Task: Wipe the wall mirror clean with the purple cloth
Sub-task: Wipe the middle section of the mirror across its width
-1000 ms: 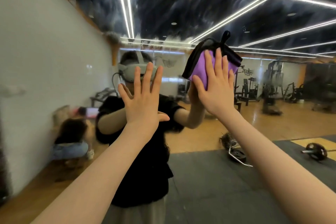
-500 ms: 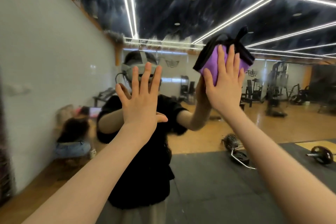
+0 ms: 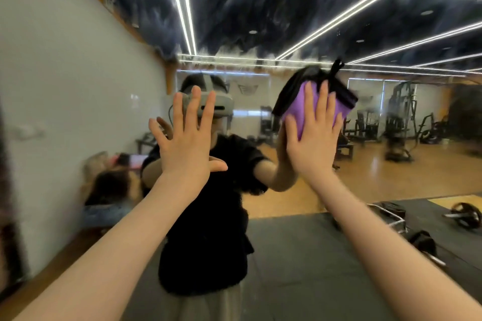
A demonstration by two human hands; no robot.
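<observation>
We have our right hand flat on the purple cloth, fingers straight and slightly spread, pressing it against the wall mirror at about head height. Our left hand is raised beside it with fingers straight and fanned apart, holding nothing; it looks planted on the glass, though we cannot tell for certain that the palm touches.

The first risk is that left hand: bare skin on the mirror would leave prints or smears on the surface we mean to clean, so that patch may need a pass of its own. The second is the cloth itself. We are only pressing it, not gripping it, and its black edge with a loop sticks out above our fingertips. If pressure eases during a stroke, the cloth could slide out from under the palm and drop, or bunch so that our fingers rub the glass instead. A folded, uneven pad may also leave streaks. The reflection shows weight plates and gym machines on the floor behind us, so stepping backward blindly could trip us.
</observation>
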